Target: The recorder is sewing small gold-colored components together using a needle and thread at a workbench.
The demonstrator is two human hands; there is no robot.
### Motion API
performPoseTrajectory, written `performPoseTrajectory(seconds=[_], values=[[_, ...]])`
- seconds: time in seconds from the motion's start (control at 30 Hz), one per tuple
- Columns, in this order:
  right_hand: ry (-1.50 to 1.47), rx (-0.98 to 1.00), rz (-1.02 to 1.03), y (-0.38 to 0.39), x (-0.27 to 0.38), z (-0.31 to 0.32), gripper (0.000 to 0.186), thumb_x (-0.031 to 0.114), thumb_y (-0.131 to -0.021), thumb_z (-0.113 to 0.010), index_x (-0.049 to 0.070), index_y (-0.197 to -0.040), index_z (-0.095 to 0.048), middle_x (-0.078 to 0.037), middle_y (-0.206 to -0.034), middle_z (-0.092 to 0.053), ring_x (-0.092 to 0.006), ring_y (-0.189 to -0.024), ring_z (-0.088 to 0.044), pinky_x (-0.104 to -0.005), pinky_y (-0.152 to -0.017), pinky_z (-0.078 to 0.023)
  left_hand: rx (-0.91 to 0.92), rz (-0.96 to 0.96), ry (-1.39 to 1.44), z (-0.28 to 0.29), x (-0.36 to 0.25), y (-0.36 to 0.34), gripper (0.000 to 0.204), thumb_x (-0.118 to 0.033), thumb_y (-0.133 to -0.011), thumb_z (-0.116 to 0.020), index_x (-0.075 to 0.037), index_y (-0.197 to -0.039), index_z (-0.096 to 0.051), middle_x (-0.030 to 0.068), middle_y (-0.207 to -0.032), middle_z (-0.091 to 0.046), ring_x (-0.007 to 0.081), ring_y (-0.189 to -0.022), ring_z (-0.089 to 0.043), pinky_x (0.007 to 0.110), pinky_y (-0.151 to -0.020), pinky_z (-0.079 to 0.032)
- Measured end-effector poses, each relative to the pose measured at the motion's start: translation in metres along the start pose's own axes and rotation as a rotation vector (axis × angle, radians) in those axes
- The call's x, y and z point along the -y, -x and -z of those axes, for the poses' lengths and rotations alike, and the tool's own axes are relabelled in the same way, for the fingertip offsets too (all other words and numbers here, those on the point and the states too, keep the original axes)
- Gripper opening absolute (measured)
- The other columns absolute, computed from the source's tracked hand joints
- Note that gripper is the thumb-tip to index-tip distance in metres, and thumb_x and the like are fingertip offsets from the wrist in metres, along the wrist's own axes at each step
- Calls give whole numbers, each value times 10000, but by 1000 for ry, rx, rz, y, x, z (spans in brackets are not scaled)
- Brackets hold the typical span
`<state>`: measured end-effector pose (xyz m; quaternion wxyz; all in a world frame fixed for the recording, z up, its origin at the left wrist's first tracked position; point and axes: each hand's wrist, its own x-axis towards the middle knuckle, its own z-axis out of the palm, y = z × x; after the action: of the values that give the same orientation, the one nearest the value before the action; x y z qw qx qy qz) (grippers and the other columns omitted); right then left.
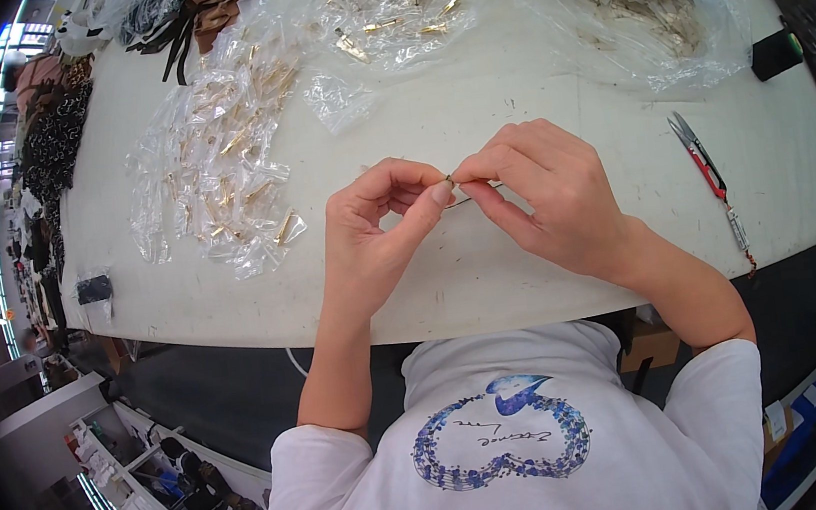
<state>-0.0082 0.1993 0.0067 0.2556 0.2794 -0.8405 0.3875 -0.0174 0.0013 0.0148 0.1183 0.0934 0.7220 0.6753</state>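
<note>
Above the near half of the white table, my hands meet fingertip to fingertip. My left hand (382, 220) pinches a tiny gold-coloured piece (449, 179) between thumb and forefinger; its kind is too small to make out. Closed against the same piece, my right hand (553, 183) has its thumb and forefinger pressed together, and what lies inside them is hidden. A thin dark strip (467, 198) shows below the fingertips, partly covered by the right hand. Small clear bags with gold-coloured metal pieces (227, 170) lie spread to the left of my left hand.
More bagged gold-coloured pieces (401, 14) lie at the far middle. A large clear plastic bag (646, 1) with beige contents is at the far right, near a black spool (776, 55). Red-handled scissors (702, 156) lie right of my right hand. Black and brown strips (215, 20) lie far left.
</note>
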Motion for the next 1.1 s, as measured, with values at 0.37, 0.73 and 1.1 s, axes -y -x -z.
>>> performPoseTrajectory(seconds=[0.37,0.73,1.1], values=[[-38,48,-74,1,-4,-2,116,50,-768,-729,78,-840,-642,-34,-750,-604,-221,-661,-575,-345,-593,-457,24,9,-137,0,-5,2,69,-18,-908,-670,30,-955,-688,53,-855,-703,123,-771,-703,216,-639,-538],[115,26,62,-1,-7,-3,197,85,-695,-746,95,-778,-568,-23,-718,-560,-201,-682,-554,-336,-629,-462,72,128,130,-3,-4,0,120,15,-914,-650,75,-1015,-675,112,-894,-708,159,-813,-706,264,-748,-587],[94,41,-1,-4,-4,2,193,38,-681,-715,91,-768,-551,-28,-698,-565,-211,-680,-545,-341,-640,-457,67,48,41,-3,4,-1,97,-23,-904,-682,25,-987,-674,30,-840,-677,71,-770,-628,212,-675,-509]])
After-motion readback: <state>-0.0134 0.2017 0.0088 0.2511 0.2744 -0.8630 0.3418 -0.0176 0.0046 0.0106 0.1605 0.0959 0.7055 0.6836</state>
